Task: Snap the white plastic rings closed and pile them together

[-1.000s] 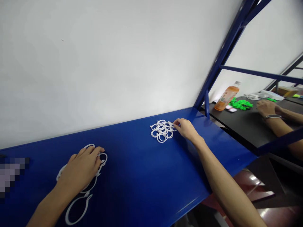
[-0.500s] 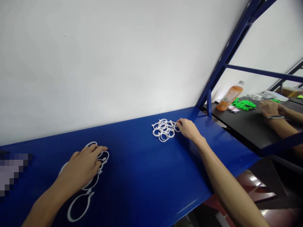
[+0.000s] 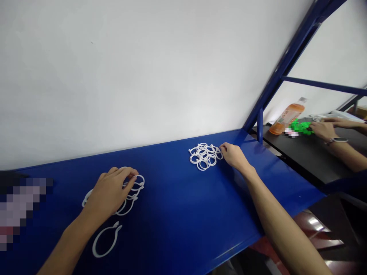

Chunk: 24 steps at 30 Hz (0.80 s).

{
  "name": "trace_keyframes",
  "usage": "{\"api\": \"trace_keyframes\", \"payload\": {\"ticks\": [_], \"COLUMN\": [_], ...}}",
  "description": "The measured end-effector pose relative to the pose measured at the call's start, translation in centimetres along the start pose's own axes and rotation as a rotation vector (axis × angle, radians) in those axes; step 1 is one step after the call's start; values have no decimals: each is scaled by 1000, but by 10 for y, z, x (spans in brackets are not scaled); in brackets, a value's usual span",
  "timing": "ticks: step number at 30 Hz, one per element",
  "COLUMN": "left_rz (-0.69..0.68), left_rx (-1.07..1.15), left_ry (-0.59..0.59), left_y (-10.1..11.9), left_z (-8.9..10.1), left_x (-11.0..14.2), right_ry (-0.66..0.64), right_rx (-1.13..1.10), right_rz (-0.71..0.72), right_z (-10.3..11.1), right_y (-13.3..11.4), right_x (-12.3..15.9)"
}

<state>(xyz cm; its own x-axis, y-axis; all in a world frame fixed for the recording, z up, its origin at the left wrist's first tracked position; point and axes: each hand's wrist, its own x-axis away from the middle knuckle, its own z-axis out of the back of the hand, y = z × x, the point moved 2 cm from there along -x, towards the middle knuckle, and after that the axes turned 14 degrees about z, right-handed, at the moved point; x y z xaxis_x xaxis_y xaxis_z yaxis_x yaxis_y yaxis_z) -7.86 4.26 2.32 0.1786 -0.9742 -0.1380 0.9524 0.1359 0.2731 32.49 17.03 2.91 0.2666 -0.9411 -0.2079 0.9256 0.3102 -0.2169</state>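
A blue shelf [image 3: 172,198] runs along a white wall. On its left, my left hand [image 3: 110,191] lies over a chain of linked white plastic rings [image 3: 134,193], fingertips curled and pinching the top ring. One more white ring [image 3: 104,240] lies loose just below that hand. Farther right, my right hand [image 3: 235,156] reaches a small pile of white rings [image 3: 204,156], its fingertips pinched on a ring at the pile's right edge.
A blue upright post [image 3: 282,65] stands at the shelf's right end. Beyond it, a black table [image 3: 309,156] carries an orange drink bottle [image 3: 286,117] and green pieces [image 3: 301,126]. Another person's hands [image 3: 325,130] with a wristwatch work there.
My left hand has lifted its fingers from flat to a pinch on the ring chain and pulled it slightly up-right. My right hand stays at the pile's edge. The view has shifted left.
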Motion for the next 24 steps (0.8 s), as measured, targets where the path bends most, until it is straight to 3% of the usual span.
{"api": "trace_keyframes", "payload": {"ticks": [8,11,13,14,17,19,21,24], "left_rz": [195,185,146,126,55,15,12,59], "left_rx": [170,244,309,334,367,388,409,420], "left_ry": [120,125,75,43,-56,-103,-141,-211], "left_y": [11,25,38,45,65,73,77,77], "left_z": [15,12,6,3,-5,-8,-9,-9], "left_x": [4,10,17,21,32,37,39,40], "right_ry": [55,231,360,368,221,186,183,279], "right_rx": [40,50,-52,-152,-345,-323,-285,-284], "right_rz": [-31,12,217,389,941,1176,1269,1207], "right_z": [0,7,12,13,9,2,-7,-13], "right_y": [2,-13,-40,-58,-117,-145,-160,-163], "right_x": [0,5,14,21,50,68,79,82]}}
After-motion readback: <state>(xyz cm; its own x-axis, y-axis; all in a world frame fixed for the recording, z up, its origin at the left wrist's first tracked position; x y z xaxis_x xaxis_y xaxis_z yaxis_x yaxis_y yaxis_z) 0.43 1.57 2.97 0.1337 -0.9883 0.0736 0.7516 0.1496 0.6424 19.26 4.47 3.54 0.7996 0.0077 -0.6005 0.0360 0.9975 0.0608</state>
